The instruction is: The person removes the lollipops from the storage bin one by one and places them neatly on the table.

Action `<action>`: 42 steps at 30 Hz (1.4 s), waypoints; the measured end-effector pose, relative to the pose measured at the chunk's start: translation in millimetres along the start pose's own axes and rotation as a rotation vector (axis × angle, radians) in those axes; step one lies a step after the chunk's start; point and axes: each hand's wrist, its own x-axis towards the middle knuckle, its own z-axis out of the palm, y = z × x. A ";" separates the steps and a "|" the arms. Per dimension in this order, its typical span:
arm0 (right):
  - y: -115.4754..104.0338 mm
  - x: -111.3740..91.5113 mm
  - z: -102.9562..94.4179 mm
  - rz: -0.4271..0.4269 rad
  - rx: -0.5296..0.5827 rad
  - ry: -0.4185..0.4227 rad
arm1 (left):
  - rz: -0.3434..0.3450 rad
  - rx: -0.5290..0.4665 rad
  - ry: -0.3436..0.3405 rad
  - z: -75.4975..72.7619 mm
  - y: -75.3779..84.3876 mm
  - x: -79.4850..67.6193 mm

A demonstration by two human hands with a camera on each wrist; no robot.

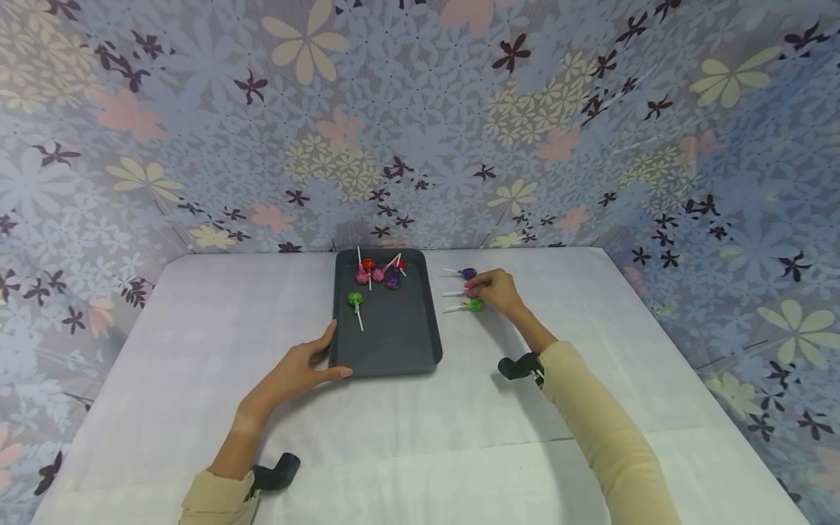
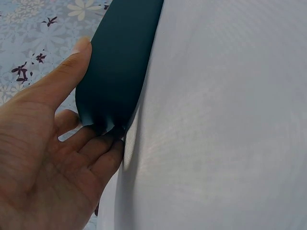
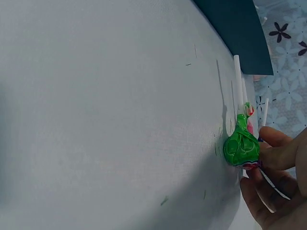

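A dark grey tray [image 1: 394, 339] lies on the white-covered table. My left hand [image 1: 298, 374] holds its near left corner; in the left wrist view the thumb is on the rim and the other fingers curl against the wall. Right of the tray, three lollipops lie in a column, sticks pointing left. With thumb and fingers my right hand [image 1: 496, 290] pinches the middle, pink lollipop [image 1: 453, 294], its head mostly hidden. Just beyond is a purple lollipop [image 1: 469, 273]. On the near side, a green lollipop [image 3: 241, 149] sits right beside the fingers.
Inside the tray, red, pink and purple lollipops cluster at the far end, among them a purple one [image 1: 391, 280]. A separate green lollipop [image 1: 355, 299] lies toward the tray's left side. Flowered cloth [image 1: 433, 131] rises behind and beside the table [image 1: 420, 445].
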 end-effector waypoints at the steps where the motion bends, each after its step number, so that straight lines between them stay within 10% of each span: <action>1: 0.3 -0.5 -0.2 -0.010 -0.005 0.000 | -0.001 0.001 0.000 0.0 0.1 0.1; 42: 6.0 -10.2 -8.9 -0.012 -0.020 -0.114 | -0.002 0.018 0.002 1.4 3.7 -1.5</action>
